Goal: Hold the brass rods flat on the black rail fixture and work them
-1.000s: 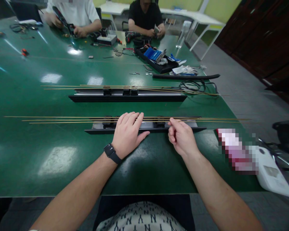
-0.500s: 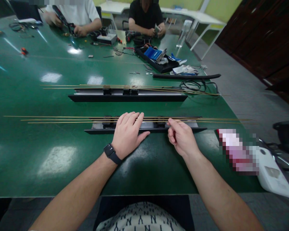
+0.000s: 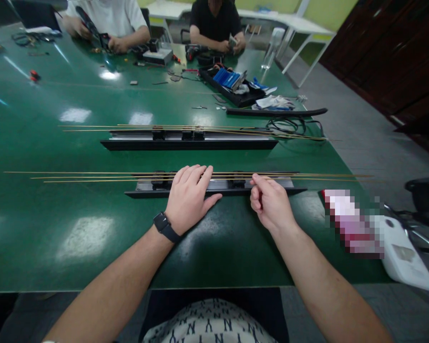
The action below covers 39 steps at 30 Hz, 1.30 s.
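Across a dark rail with a silver channel (image 3: 218,186) lie thin gold-coloured rods (image 3: 89,177), which stick out far past both of its ends. Black blocks (image 3: 239,179) sit in the channel under them. My left hand (image 3: 189,195), with a watch at the wrist, rests palm down over the rods left of the rail's middle, fingers stretched and thumb apart. To its right, my right hand (image 3: 270,197) is closed, thumb and index finger pinching the nearest rod. Farther back stands a second dark rail (image 3: 189,145) with similar rods on top.
A black tray (image 3: 241,97) with blue items, white gloves (image 3: 275,102), a black strip (image 3: 277,113) and a coiled cable (image 3: 286,126) lie at the back right. A white device (image 3: 407,257) is at the right edge. Two people sit across the green table (image 3: 93,267), handling things.
My right hand and the nearest rod have shifted very slightly to the right. My left hand stays in place on the rods.
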Tool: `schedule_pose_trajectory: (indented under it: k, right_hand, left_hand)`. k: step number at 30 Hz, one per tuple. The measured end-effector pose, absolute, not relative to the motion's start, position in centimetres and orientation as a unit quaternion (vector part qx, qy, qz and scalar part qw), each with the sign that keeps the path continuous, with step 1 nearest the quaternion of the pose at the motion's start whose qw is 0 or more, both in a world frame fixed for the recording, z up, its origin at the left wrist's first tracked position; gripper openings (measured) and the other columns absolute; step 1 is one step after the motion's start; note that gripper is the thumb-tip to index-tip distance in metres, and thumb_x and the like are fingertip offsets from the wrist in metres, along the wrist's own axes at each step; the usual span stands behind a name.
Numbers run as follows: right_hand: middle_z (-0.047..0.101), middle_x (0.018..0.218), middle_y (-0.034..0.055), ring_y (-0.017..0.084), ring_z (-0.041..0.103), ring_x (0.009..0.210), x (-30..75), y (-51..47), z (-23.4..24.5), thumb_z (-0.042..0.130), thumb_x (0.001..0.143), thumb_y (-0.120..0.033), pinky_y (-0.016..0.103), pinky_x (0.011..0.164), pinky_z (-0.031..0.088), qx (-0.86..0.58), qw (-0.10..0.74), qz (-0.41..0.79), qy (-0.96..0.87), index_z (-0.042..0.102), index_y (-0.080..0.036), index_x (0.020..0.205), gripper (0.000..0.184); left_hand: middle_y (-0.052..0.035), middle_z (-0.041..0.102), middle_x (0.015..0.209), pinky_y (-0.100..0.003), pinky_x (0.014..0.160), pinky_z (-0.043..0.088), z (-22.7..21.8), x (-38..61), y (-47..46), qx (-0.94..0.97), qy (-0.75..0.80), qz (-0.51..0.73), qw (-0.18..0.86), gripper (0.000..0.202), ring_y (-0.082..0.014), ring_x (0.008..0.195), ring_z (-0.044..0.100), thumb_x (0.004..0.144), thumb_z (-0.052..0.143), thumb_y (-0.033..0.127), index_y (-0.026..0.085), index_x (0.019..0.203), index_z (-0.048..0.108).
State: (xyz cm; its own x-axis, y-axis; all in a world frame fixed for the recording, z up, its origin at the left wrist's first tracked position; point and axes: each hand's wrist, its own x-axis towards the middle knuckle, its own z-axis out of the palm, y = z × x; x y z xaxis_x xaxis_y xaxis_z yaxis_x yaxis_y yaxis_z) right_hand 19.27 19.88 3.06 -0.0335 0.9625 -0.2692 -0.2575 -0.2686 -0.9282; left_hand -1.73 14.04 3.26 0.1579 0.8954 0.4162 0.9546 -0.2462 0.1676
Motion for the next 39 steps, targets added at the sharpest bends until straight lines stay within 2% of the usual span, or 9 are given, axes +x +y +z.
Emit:
schedule_pose_trajectory:
  k: [13, 20, 31, 39]
  right_hand:
    - [0.052, 0.043, -0.0063, 0.007, 0.037, 0.028, 19.24, 19.91, 2.98, 0.08, 0.083, -0.045, 0.016, 0.027, 0.021, -0.498, 0.464, 0.625, -0.383, 0.062, -0.018, 0.083, 0.032]
    - [0.052, 0.044, -0.0061, 0.006, 0.037, 0.029, 19.32, 19.93, 2.98, 0.081, 0.081, -0.045, 0.016, 0.028, 0.021, -0.5, 0.453, 0.627, -0.389, 0.063, -0.018, 0.084, 0.033]
    - [0.051, 0.044, -0.0065, 0.006, 0.036, 0.029, 19.16, 19.93, 2.97, 0.082, 0.081, -0.042, 0.016, 0.027, 0.021, -0.488, 0.476, 0.631, -0.37, 0.063, -0.017, 0.081, 0.031]
    - [0.052, 0.046, -0.0067, 0.006, 0.037, 0.029, 19.18, 19.83, 3.12, 0.082, 0.08, -0.043, 0.015, 0.026, 0.022, -0.499, 0.483, 0.625, -0.355, 0.06, -0.019, 0.08, 0.033]
  left_hand:
    - [-0.0163, 0.063, 0.138, -0.051, 0.119, 0.035, 3.35, -1.71, 14.04, -0.757, -0.614, -0.215, 0.066, 0.063, -0.0331, 0.133, 0.054, 0.093, 0.066, 0.047, 0.012, 0.144, 0.053]
    - [-0.0161, 0.063, 0.138, -0.051, 0.119, 0.035, 3.26, -1.69, 14.08, -0.755, -0.614, -0.222, 0.061, 0.063, -0.0331, 0.133, 0.054, 0.093, 0.066, 0.047, 0.015, 0.145, 0.053]
    - [-0.0163, 0.063, 0.137, -0.05, 0.119, 0.035, 3.31, -1.71, 14.02, -0.757, -0.614, -0.213, 0.065, 0.063, -0.0325, 0.133, 0.054, 0.093, 0.066, 0.046, 0.013, 0.144, 0.053]
    - [-0.0164, 0.063, 0.138, -0.052, 0.119, 0.035, 3.36, -1.69, 14.08, -0.756, -0.612, -0.222, 0.057, 0.062, -0.0337, 0.134, 0.054, 0.093, 0.066, 0.045, 0.016, 0.146, 0.052]
